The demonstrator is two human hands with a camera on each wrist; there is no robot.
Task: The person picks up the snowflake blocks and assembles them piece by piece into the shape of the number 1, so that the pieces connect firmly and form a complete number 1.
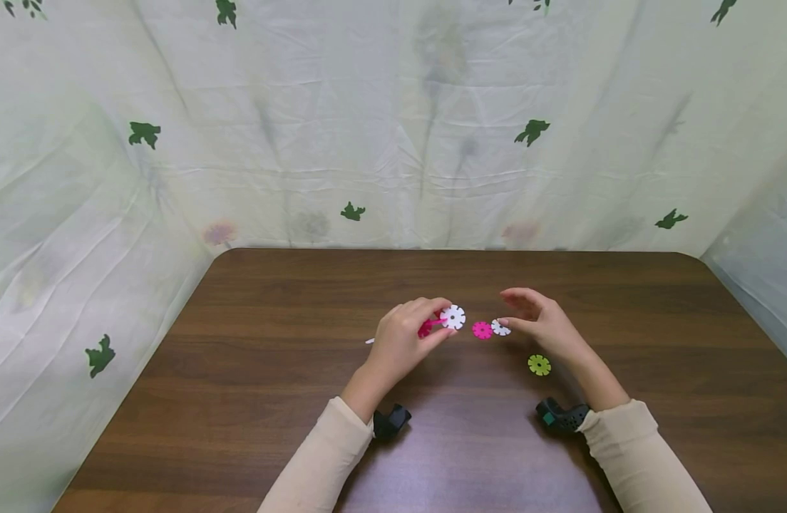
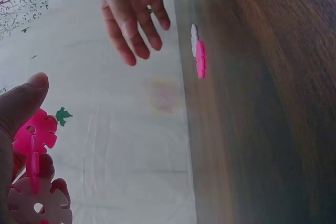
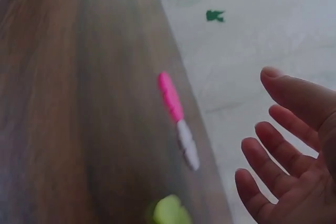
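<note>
My left hand (image 1: 401, 333) holds a few notched plastic discs joined together above the table. In the left wrist view a pink disc (image 2: 42, 130) and a white disc (image 2: 56, 203) show between thumb and fingers, with another pink one edge-on between them. Fingers of my right hand (image 1: 546, 326) are spread and hold nothing; the palm shows in the right wrist view. Beneath its thumb lie a loose pink disc (image 1: 482, 330) and a white disc (image 1: 497, 328), touching or nearly so on the table. Nearer me rests a yellow-green disc (image 1: 539, 365).
The brown wooden table (image 1: 252, 399) ends at a pale cloth (image 1: 381, 107) with green leaf-like marks. A small white piece (image 1: 370, 341) peeks out left of my left hand; whether it lies on the table is unclear. Each wrist carries a black camera.
</note>
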